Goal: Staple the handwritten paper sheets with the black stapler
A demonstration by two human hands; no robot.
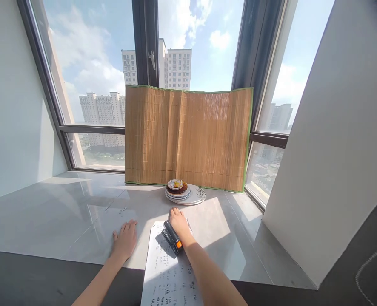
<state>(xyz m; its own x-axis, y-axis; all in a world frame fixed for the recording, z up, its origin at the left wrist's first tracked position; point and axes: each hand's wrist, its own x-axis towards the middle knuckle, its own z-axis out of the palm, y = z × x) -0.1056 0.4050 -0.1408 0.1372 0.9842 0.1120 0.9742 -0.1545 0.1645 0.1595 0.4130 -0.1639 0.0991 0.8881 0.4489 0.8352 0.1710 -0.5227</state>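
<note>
I see the left hand (125,240) palm down on the sill (92,229), fingers slightly apart. The right hand (178,222) reaches over the far end of the paper (159,276); whether its fingers grip anything, I can't tell. Just left of that hand, on the paper, sits the stapler (173,236). Beyond it are stacked plates (178,196), then the upright mat (195,136).

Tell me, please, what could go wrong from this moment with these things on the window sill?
The paper hangs over the front edge of the sill, so it might slide off and carry the stapler lying on it. The right hand is just in front of the plates, stacked off-centre; a bump could shift them. The bamboo mat stands upright behind the plates and could perhaps topple onto them.
</note>
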